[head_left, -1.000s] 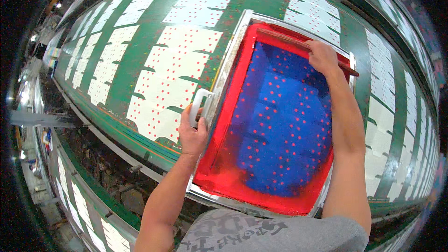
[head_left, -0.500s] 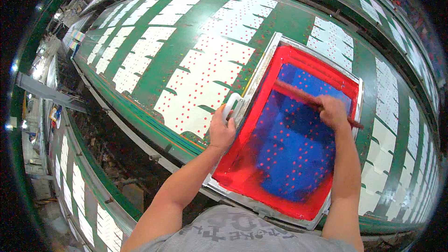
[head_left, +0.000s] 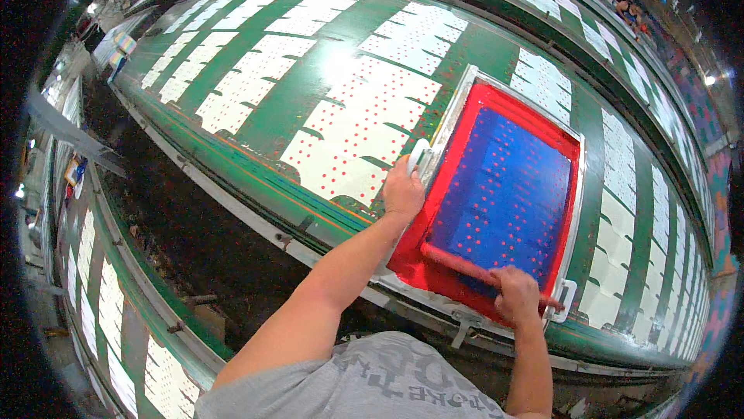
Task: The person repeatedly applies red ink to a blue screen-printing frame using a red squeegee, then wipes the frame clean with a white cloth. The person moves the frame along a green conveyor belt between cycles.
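Note:
A screen-printing frame (head_left: 575,186) lies on the long green table, its blue mesh (head_left: 508,182) dotted red and bordered by wet red ink. My left hand (head_left: 403,193) is closed around the white handle (head_left: 419,152) on the frame's left side. With my right hand (head_left: 516,295) I grip a red-stained squeegee (head_left: 457,262), which lies slantwise across the near end of the mesh. A second white handle (head_left: 568,299) shows at the frame's near right, by the squeegee's end. What lies beneath the screen is mostly hidden.
White cut pieces with red dots (head_left: 368,120) lie in rows along the green table (head_left: 267,136). Plainer pale pieces (head_left: 608,268) are to the right of the frame. A dark gap separates this table from another printing table (head_left: 139,264) at lower left.
My right hand has drawn the squeegee from the far part of the mesh to its near end. The left hand stays on the handle. The view has shifted somewhat.

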Action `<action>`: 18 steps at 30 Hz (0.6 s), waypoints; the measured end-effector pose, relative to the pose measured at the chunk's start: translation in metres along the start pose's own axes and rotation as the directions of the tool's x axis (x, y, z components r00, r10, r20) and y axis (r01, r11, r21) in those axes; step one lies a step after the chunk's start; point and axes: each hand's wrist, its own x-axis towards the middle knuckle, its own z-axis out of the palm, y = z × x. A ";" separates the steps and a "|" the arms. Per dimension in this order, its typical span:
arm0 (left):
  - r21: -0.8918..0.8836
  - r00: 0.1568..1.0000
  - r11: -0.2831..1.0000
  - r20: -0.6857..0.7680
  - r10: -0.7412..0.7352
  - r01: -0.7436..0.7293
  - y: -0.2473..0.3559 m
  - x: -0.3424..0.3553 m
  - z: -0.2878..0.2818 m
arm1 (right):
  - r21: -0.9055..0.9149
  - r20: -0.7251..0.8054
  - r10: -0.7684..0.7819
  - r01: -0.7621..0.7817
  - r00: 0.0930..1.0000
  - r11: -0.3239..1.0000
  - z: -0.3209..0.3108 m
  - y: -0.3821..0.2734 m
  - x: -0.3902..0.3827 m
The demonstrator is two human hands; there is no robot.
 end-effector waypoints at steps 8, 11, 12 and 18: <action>0.073 0.999 0.997 -0.019 -0.027 0.028 0.006 -0.001 0.001 | -0.032 0.075 -0.019 0.022 0.997 0.999 0.017 -0.040 -0.061; 0.138 0.998 0.988 -0.007 -0.070 0.070 -0.007 -0.003 0.011 | 0.045 0.096 -0.076 0.072 0.992 0.996 0.017 -0.040 -0.075; 0.146 0.999 0.989 -0.020 -0.038 0.040 -0.014 -0.002 0.014 | 0.069 0.096 -0.090 0.084 0.991 0.994 0.017 -0.040 -0.080; 0.303 0.991 0.944 0.070 0.116 -0.131 -0.049 0.012 0.019 | 0.304 -0.024 -0.183 0.182 0.983 0.935 0.019 -0.020 -0.117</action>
